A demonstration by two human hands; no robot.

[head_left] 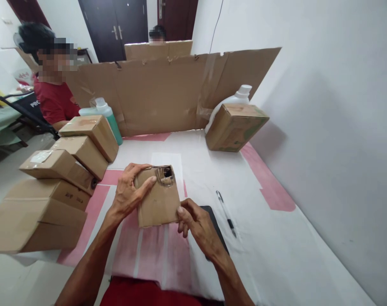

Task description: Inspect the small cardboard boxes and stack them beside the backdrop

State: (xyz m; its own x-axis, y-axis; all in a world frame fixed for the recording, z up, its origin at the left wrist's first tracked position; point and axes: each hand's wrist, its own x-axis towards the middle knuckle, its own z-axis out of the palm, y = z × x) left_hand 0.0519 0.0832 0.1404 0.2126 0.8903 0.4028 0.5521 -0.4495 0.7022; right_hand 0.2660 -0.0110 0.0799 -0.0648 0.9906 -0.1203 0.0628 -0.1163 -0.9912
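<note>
Both hands hold one small, flat brown cardboard box just above the middle of a white surface with pink patches. The left hand wraps the box's upper left corner, its grip closed on the cardboard, with the thumb lying across the front face and the fingers curled over the top edge. The right hand pinches the box's lower right corner, thumb pressed on the front face and fingers tucked beneath. The box tilts slightly, and its top right corner is torn open, showing a dark gap inside.

Under the right hand, partly hidden, lies a flat black rectangular object on the surface. Just to the right of it lies a slim pen with a black and clear barrel, apart from the hand.

To the left, at the surface's edge, sits a stack of plain brown cardboard boxes, several deep, leaning against each other. Behind the stack stands a green plastic bottle with a white cap.

At the far right of the surface, a larger brown cardboard box with green print rests tilted against a white plastic jug with a white cap. A long, creased sheet of brown cardboard stands upright across the back as a screen, next to a white wall.

Beyond the screen on the left sits a person in a red shirt. Another person's head shows above a further piece of cardboard, in front of dark doors.
</note>
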